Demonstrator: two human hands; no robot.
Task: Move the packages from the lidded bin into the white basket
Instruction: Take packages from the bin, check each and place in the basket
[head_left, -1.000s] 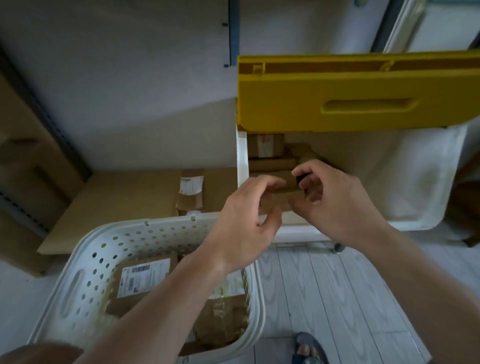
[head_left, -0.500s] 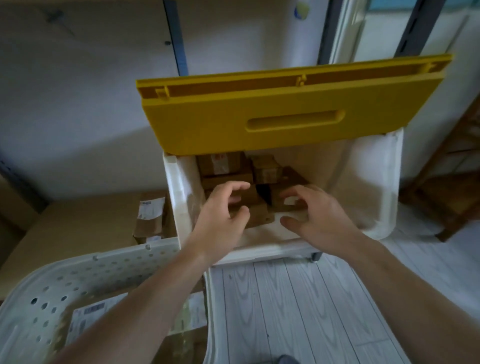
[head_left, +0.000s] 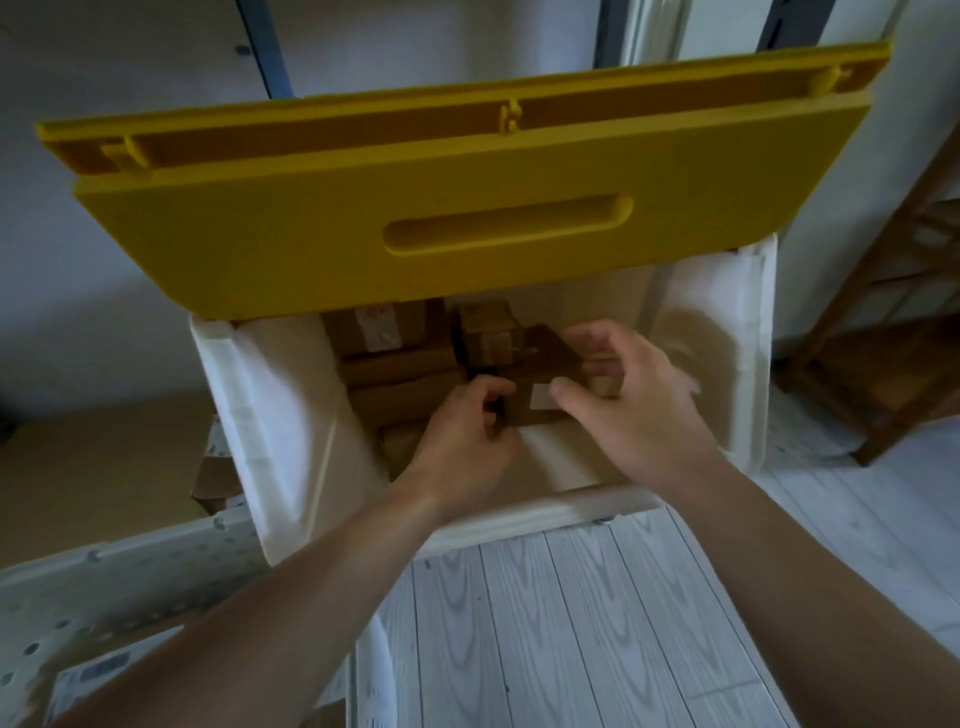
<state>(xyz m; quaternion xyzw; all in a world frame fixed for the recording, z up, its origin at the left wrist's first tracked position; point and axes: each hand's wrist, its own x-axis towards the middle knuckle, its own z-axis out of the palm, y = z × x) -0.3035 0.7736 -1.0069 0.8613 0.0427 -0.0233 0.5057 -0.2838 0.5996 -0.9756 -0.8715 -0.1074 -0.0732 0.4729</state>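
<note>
- Head view: bin (head_left: 291, 415) white, yellow lid (head_left: 415, 228) raised at the back.
- Brown box (head_left: 535, 379) inside bin, right of stacked boxes (head_left: 395, 364); pale label on near face.
- Left hand (head_left: 462, 441) curled on box's left near corner, fingers pinching the edge.
- Right hand (head_left: 639, 410) curled over box's right side, thumb touching label, fingers over far edge.
- Basket (head_left: 130, 587) at lower left, just beside bin; labelled package (head_left: 88, 675) partly visible inside.
- Pale plank floor (head_left: 571, 623) below.
</note>
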